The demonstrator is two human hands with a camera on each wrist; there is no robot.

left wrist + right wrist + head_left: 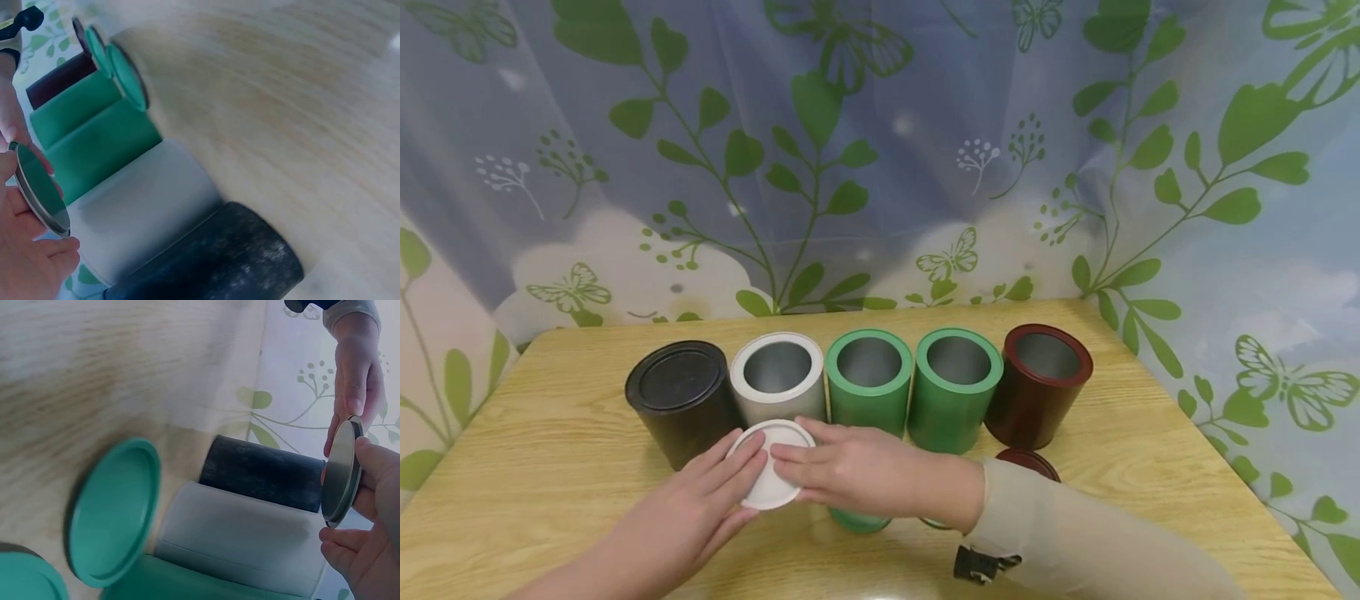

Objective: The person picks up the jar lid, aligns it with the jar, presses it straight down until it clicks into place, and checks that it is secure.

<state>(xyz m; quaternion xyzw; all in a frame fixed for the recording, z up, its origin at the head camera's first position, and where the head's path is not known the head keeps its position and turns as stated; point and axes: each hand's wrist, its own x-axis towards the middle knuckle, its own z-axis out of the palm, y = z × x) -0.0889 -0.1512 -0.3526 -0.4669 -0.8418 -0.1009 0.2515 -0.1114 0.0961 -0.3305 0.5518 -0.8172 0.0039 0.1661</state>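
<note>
White round metal lid, unseated, is up off the wood-grain table just before the open white cylindrical can, left hand and right hand pinching its edge. Black cylindrical can wears its lid, contents hidden; white, two green and dark red cylindrical cans show grey inner walls, bottoms unclear. Judged tally: one capped, four uncapped; two green round lids and a dark red one lie nearby.

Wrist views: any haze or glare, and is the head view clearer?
Left wrist: milky haze, bright glare on the table at the right edge; right wrist: washed out, table grain smeared; head: clearer, white lid distinct, small glare at the bottom edge.
</note>
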